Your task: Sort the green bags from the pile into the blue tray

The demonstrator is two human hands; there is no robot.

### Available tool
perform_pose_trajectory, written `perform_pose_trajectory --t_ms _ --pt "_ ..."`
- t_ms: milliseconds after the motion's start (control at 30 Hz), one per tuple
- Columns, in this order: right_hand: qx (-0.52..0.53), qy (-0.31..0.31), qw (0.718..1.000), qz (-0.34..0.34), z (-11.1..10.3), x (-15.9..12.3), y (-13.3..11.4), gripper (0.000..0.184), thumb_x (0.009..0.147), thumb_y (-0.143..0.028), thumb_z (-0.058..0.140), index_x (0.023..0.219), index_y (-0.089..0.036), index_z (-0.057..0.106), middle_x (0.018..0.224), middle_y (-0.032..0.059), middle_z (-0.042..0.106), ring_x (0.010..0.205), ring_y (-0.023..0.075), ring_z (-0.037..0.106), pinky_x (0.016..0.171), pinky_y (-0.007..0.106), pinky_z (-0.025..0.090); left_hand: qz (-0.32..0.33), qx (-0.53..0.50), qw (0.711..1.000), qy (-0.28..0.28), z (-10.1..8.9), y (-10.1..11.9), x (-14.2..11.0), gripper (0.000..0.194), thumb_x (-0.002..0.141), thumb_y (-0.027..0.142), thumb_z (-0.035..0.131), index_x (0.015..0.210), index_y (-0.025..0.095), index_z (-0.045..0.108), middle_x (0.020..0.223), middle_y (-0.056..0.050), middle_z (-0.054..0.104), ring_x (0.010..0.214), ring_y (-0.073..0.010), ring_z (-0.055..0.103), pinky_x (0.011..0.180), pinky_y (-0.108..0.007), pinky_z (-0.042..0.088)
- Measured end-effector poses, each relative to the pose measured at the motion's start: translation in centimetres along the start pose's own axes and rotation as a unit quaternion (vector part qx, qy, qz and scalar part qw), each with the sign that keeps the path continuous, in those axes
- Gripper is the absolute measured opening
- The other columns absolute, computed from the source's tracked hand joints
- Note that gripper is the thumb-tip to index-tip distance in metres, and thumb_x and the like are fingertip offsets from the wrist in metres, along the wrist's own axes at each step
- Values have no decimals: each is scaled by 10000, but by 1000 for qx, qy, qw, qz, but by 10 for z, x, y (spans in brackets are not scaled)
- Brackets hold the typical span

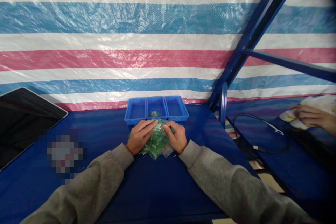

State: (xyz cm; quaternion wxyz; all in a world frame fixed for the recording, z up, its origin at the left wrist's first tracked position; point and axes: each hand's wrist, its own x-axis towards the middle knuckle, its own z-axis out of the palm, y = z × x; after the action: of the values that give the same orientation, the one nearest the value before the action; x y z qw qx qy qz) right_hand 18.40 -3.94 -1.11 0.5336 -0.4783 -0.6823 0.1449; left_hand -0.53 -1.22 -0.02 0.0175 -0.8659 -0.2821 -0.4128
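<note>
My left hand [139, 135] and my right hand [177, 136] are close together over a pile of small green pieces [155, 145] on the blue table. Between them is a clear plastic bag [160, 126], its film gripped at the top by the fingers and thumb of each hand. Green pieces show through and around the film; I cannot tell which lie inside the bag. Just behind the hands stand three joined blue bins [156, 103]. The middle one holds a small greenish packet [154, 114].
A dark-screened tablet or monitor [23, 122] lies at the left, with a blurred-out patch [65, 154] beside it. Blue metal framing [246, 42] rises on the right. Beyond it, another person's hand [311, 115] holds something white near a black cable [249, 115].
</note>
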Motion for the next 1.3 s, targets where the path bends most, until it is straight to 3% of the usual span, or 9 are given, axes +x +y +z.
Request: perform_pose_trajectory --t_ms 267,433,533,667,833,1033,1300 --pt "36 -4 999 17 -3 -2 -3 396 940 -360 295 703 -189 562 622 1 518 596 134 491 617 252 400 0 -43 999 11 -3 1 2 292 872 194 503 1154 203 578 986 -74 623 870 -157 571 791 -315 496" --pt "75 37 996 8 -3 -1 -1 311 925 -304 309 1106 -195 538 858 49 587 799 175 555 769 313 443 -33 -50 998 20 -4 0 3 219 866 190 510 1054 173 620 878 -61 644 819 -161 568 771 -318 476" --pt "71 22 997 -33 -5 2 -3 348 881 -290 409 1210 -205 485 993 74 556 895 193 540 828 353 446 -46 -42 998 23 -4 -1 3 188 864 195 515 1007 166 633 819 -49 645 774 -154 565 748 -306 469" --pt "62 -1 996 -65 -6 3 -7 297 851 -276 491 1132 -219 568 1057 81 531 997 208 513 884 368 431 -45 -40 998 23 -4 0 3 192 870 212 508 1009 169 633 815 -44 647 761 -147 563 736 -293 468" --pt "57 7 997 -58 -1 1 -2 221 875 -257 474 984 -226 663 965 65 559 951 190 535 848 345 451 -46 -48 998 14 -5 1 4 215 880 211 490 1045 163 621 846 -48 650 763 -142 551 744 -290 462" --pt "52 7 996 -68 1 1 2 221 873 -258 492 992 -229 676 924 58 590 886 181 552 799 341 461 -66 -42 997 25 -6 3 3 269 912 214 415 1098 169 605 861 -55 617 782 -135 542 744 -274 457" --pt "61 -7 995 -74 -2 2 -1 172 856 -280 532 956 -213 655 892 52 659 849 194 573 803 368 440 -74 -45 996 35 -4 3 2 205 875 215 497 1009 188 651 835 -44 581 770 -129 548 713 -258 466"
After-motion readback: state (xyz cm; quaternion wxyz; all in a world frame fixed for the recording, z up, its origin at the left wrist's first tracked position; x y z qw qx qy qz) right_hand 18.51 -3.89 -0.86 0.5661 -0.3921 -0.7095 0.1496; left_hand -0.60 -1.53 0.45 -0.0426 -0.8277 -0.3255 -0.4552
